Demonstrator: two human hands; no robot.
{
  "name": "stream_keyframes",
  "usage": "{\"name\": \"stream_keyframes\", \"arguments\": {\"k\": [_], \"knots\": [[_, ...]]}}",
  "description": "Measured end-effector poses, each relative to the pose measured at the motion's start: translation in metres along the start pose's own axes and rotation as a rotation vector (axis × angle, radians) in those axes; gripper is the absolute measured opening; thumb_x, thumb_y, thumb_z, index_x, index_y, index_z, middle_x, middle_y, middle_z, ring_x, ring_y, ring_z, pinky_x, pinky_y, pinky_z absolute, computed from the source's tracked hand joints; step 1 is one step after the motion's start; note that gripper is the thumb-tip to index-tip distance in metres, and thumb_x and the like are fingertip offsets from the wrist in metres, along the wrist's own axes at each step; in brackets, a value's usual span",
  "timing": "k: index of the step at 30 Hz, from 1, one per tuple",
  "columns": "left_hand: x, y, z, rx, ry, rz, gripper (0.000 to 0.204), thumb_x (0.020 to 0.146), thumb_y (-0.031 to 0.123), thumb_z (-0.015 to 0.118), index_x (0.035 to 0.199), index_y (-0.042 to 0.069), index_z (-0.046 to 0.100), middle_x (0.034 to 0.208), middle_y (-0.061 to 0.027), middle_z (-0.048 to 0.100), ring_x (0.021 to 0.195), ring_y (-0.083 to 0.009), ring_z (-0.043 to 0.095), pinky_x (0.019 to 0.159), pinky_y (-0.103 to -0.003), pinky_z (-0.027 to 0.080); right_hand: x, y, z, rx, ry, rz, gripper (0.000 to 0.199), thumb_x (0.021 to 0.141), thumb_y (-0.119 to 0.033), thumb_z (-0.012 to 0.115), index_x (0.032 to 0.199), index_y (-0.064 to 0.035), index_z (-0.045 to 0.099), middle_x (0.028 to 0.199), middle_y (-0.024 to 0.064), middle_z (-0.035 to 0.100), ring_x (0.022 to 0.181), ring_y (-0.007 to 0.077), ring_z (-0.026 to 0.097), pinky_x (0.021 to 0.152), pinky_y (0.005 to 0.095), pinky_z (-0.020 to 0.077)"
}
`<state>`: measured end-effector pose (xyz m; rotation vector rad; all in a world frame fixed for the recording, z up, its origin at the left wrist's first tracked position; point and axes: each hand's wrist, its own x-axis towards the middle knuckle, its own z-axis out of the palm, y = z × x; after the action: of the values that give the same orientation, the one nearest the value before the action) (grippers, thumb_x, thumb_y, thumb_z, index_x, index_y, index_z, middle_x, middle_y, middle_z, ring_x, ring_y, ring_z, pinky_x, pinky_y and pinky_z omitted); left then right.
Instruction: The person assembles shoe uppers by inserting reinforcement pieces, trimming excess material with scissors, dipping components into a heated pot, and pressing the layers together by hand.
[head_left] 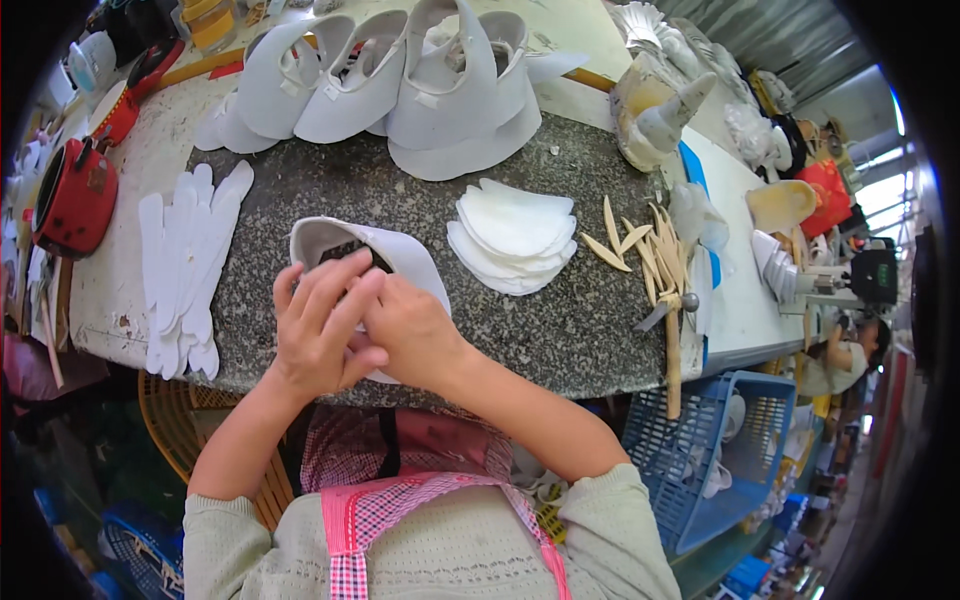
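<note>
Head view: both my hands pressing on a white shoe upper (345, 245), centre frame.
Left hand (318, 335) spread, right hand (410, 335) pinching its edge; uneven pressure could crease it.

This is a small workshop where shoes are made by hand. A speckled stone slab (560, 330) serves as the work surface on a worn bench (120, 290). At its far side stand rows of white shoe uppers (400, 80); near the middle lies a stack of white cut pieces (515, 235), and on the left a row of white insoles (185, 265). To the right lie pale wooden slivers (640, 250) and a hammer (672, 340). A red pot (75, 195) stands far left. A blue plastic basket (715, 450) sits under the bench on the right, and another person (845, 360) works further right among cluttered stock.
</note>
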<state>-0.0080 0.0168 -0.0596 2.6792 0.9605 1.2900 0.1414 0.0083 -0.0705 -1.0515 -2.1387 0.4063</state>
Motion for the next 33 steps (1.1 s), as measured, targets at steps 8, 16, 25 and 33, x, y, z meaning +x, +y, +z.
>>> {"name": "stream_keyframes", "arguments": {"k": [8, 16, 25, 33], "knots": [[-0.016, -0.044, -0.007, 0.118, -0.286, 0.165, 0.047, 0.071, 0.059, 0.059, 0.085, 0.015, 0.065, 0.078, 0.0025, 0.056, 0.075, -0.0150, 0.052, 0.095, -0.044, 0.027, 0.004, 0.078, -0.067, -0.305, 0.299, 0.313, 0.029, 0.071, -0.020, 0.069, 0.096, -0.0068, 0.060, 0.091, 0.0081, 0.057, 0.081, 0.0271, 0.060, 0.071, 0.0370, 0.0488], [0.026, -0.044, -0.037, 0.002, -0.700, 0.185, 0.037, 0.064, 0.038, 0.072, 0.086, 0.010, 0.067, 0.087, -0.0036, 0.057, 0.103, -0.0218, 0.052, 0.104, -0.055, 0.025, 0.016, 0.106, -0.076, -0.305, -0.075, 0.665, 0.035, 0.069, -0.036, 0.072, 0.092, -0.0111, 0.063, 0.087, 0.0065, 0.059, 0.078, 0.0241, 0.061, 0.069, 0.0364, 0.0476], [0.076, 0.007, 0.067, -0.172, -0.404, -0.037, 0.041, 0.075, 0.012, 0.066, 0.111, -0.003, 0.055, 0.110, -0.0187, 0.057, 0.107, -0.0319, 0.054, 0.094, -0.039, 0.043, -0.004, 0.123, -0.075, 0.104, 0.201, 0.716, 0.013, 0.075, -0.017, 0.065, 0.079, -0.0059, 0.060, 0.071, 0.0026, 0.057, 0.067, 0.0139, 0.058, 0.059, 0.0270, 0.0443], [0.089, -0.008, 0.105, 0.018, -0.696, -0.124, 0.066, 0.085, 0.043, 0.054, 0.129, -0.005, 0.039, 0.134, -0.0215, 0.042, 0.129, -0.0337, 0.035, 0.104, -0.043, 0.031, -0.047, 0.102, -0.156, 0.533, 1.224, 0.342, 0.011, 0.086, -0.007, 0.057, 0.076, -0.0058, 0.052, 0.069, -0.0010, 0.052, 0.056, 0.0061, 0.047, 0.047, 0.0188, 0.0396]]}}
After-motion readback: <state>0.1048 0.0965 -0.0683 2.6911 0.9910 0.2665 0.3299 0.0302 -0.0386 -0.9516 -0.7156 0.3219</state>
